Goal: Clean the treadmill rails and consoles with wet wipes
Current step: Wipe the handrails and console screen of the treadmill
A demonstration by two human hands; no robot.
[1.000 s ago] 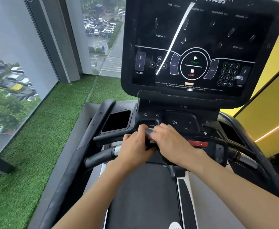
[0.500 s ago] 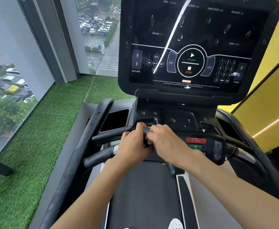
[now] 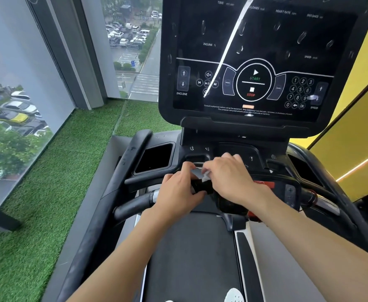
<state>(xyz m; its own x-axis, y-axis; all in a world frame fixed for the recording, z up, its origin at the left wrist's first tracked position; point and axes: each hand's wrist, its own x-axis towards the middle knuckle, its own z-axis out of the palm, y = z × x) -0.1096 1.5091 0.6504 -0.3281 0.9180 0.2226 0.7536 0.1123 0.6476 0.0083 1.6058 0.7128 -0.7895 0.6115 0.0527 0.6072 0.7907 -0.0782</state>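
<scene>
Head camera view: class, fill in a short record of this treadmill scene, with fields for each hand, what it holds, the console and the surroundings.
left: left hand grips a small dark packet in front of the console
right: right hand pinches a white wipe at the packet's top
console: screen dark, START and STOP printed, droplet-like marks on it
rail: left side rail black, untouched
wipe contact: on neither rail nor screen
floor: green artificial grass left of the treadmill
</scene>
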